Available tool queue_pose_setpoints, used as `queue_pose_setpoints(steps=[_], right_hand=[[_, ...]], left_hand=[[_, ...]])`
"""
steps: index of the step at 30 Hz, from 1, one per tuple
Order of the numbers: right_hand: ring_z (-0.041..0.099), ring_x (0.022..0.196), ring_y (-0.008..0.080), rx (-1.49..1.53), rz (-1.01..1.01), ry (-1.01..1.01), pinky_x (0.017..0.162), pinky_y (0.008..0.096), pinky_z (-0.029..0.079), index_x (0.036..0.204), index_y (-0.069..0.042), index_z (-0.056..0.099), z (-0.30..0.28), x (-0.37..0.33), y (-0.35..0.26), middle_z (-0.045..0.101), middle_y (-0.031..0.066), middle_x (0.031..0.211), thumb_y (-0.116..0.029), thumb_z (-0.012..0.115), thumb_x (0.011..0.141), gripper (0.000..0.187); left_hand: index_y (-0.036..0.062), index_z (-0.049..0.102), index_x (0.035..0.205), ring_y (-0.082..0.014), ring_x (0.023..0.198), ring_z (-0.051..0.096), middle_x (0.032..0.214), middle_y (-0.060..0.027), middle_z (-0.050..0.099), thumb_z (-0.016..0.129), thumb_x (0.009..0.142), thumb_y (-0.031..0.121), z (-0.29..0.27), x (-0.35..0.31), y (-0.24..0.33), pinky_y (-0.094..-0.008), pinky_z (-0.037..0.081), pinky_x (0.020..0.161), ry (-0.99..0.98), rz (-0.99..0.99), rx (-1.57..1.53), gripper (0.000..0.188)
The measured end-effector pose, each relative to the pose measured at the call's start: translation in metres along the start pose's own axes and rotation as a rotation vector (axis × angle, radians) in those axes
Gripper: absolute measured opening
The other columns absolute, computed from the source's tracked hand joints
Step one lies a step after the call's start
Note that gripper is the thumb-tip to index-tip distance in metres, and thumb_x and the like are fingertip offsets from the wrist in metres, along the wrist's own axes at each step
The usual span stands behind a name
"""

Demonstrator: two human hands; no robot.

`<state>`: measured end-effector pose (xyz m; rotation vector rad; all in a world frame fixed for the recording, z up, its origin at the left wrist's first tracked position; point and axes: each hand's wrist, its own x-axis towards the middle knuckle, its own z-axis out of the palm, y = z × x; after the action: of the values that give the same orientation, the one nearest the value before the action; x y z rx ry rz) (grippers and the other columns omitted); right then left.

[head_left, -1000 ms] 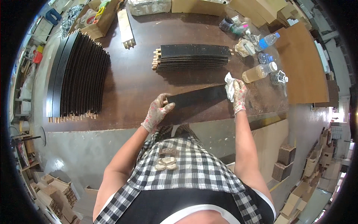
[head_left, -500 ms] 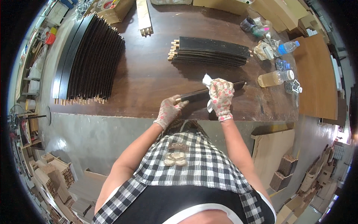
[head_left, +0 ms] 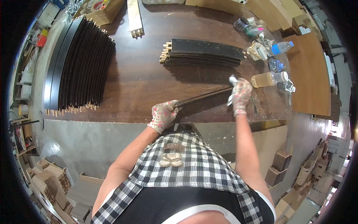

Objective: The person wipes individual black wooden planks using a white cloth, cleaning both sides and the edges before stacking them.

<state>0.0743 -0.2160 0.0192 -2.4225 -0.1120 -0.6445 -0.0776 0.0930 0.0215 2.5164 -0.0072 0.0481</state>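
Observation:
Both hands wear white gloves with a pink pattern. Closed round the near left end of a narrow dark wooden slat [head_left: 205, 96] is my left hand [head_left: 164, 115]. The slat slants over the brown table [head_left: 138, 89], its thin edge facing up. At its far right end, my right hand [head_left: 242, 95] grips a white cloth [head_left: 232, 98] against the wood. Beyond the slat lies a short stack of black slats [head_left: 205, 50] with pale dowels sticking out of the ends. A larger row of black dowelled slats [head_left: 80, 67] fills the table's left side.
A pale dowelled board [head_left: 135, 18] lies at the back. Right of my right hand stand a bottle of yellowish liquid [head_left: 264, 79], a blue-labelled water bottle [head_left: 282, 47] and other bottles. Cardboard boxes [head_left: 268, 15] line the far right; a brown panel [head_left: 309, 74] adjoins the table.
My right hand has slid with the cloth rightward to the slat's far end. The slat has turned so its thin edge shows. The view has shifted slightly.

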Motion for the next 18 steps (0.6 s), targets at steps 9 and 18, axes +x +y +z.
queue_pose_setpoints(steps=[9, 18], right_hand=[[0.054, 0.064, 0.0064, 0.561, 0.544, -0.358, 0.056, 0.0217, 0.045, 0.107, -0.005, 0.063, -0.030, -0.019, -0.008, 0.063, -0.0003, 0.083, -0.013, 0.067, 0.089, 0.020], [0.055, 0.067, 0.0040, 1.133, 0.517, -0.417, 0.056, 0.0183, 0.043, 0.113, -0.002, 0.060, 0.010, -0.027, -0.113, 0.065, 0.0021, 0.094, -0.007, 0.068, 0.087, 0.028]], left_hand=[[0.0122, 0.068, 0.100, -0.0309, 0.099, 0.058, 0.103, -0.0126, 0.059, 0.078, 0.063, 0.019, -0.040, 0.003, 0.014, -0.0435, 0.049, 0.085, -0.157, 0.062, 0.109, 0.040], [0.0011, 0.049, 0.111, -0.0380, 0.105, 0.057, 0.107, -0.0202, 0.058, 0.066, 0.069, 0.005, -0.059, -0.020, 0.006, -0.0438, 0.049, 0.088, -0.219, -0.119, -0.158, 0.045]])
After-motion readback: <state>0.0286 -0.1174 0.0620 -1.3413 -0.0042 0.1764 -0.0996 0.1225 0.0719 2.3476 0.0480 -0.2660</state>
